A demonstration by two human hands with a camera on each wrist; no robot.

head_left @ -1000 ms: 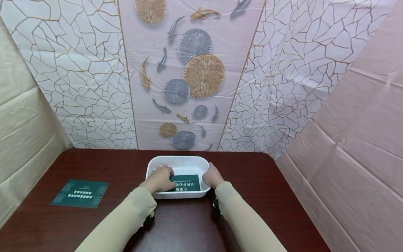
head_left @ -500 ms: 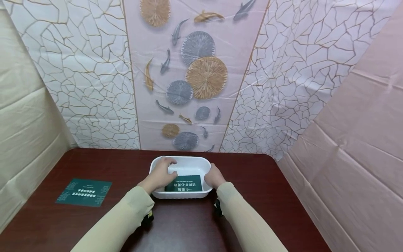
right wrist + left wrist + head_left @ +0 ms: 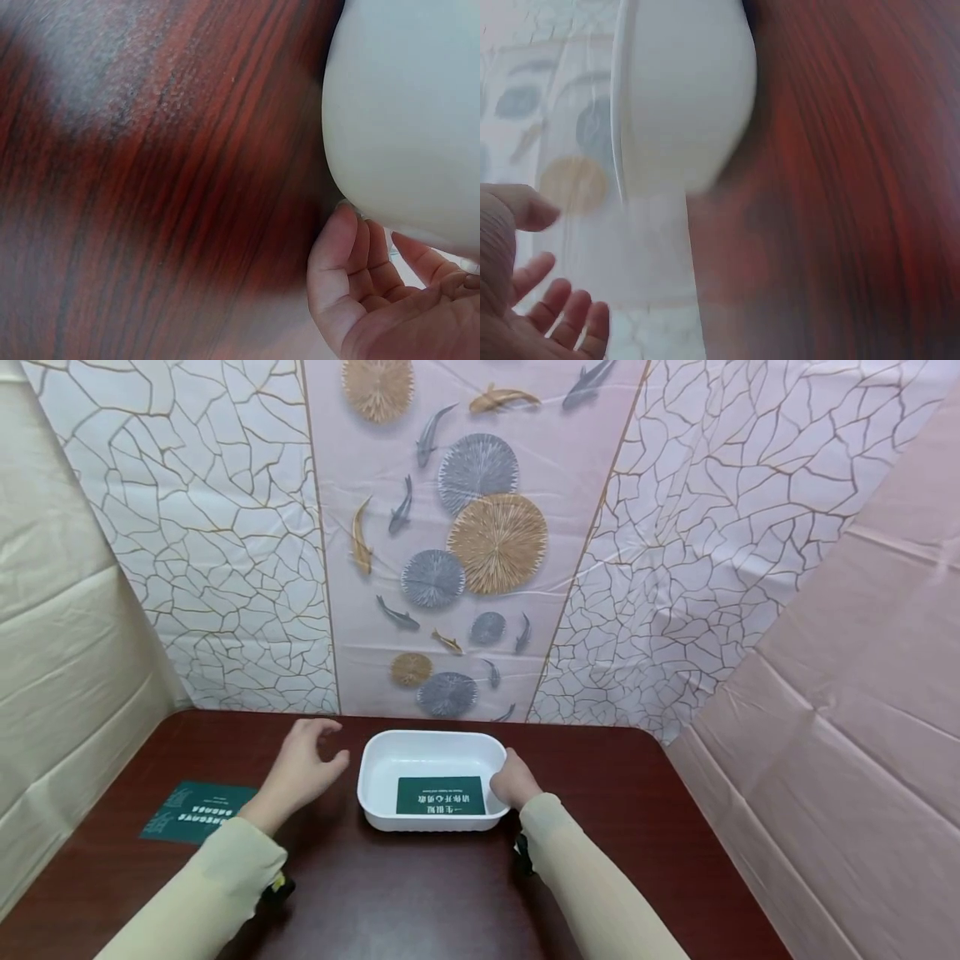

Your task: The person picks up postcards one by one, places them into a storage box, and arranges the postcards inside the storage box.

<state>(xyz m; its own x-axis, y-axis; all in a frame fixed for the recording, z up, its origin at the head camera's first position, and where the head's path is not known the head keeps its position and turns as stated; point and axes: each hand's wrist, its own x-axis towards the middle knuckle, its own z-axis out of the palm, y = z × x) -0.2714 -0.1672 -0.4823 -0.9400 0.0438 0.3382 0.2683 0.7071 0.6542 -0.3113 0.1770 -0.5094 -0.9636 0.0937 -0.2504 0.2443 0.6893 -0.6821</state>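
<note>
A white plastic tray (image 3: 431, 755) with rounded corners sits on the table. A dark green card (image 3: 440, 796) with pale printed characters lies flat inside it, near its front side. At the tray's right rim my right hand (image 3: 514, 779) grips the wall, thumb inside; the right wrist view has the curled fingers (image 3: 330, 255) against the outside of the tray (image 3: 412, 127). My left hand (image 3: 300, 770) is left of the tray, apart from it, with thumb and fingers spread and nothing between them. In the left wrist view the tray's outer wall (image 3: 686, 90) stands beyond that hand (image 3: 525, 292).
A second, larger green card (image 3: 187, 810) lies on the left of the dark red wooden table (image 3: 435, 893), partly behind the left forearm. Patterned cloth (image 3: 438, 610) hangs along the back edge, with plain cloth (image 3: 847, 710) at the sides.
My left hand has let go of the card in the tray, lifted out and moved left past the rim. The right hand keeps its grip; the view has shifted slightly.
</note>
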